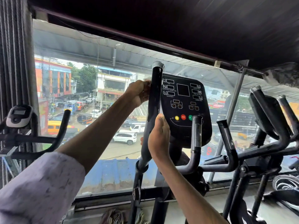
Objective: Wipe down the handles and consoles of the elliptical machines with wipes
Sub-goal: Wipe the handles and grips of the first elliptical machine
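The elliptical's tall black left handle [154, 97] rises in front of me, capped in silver at the top. My left hand [139, 92] is curled round its upper part from the left, pressing a pale wipe [146, 80] against it; only an edge of the wipe shows. My right hand [159, 139] grips the same handle lower down, thumb pointing up. Just right of the handle is the black console [184, 104] with display windows and yellow, red and green buttons. A shorter fixed grip [196, 133] stands in front of the console's lower edge.
A large window [100, 110] over a street lies directly behind the machine. An exercise bike's handlebar and grey display [19, 116] stand at the left. A second elliptical [267, 120] with its own handles crowds the right. Cloths lie on the floor [113, 216] at the bottom.
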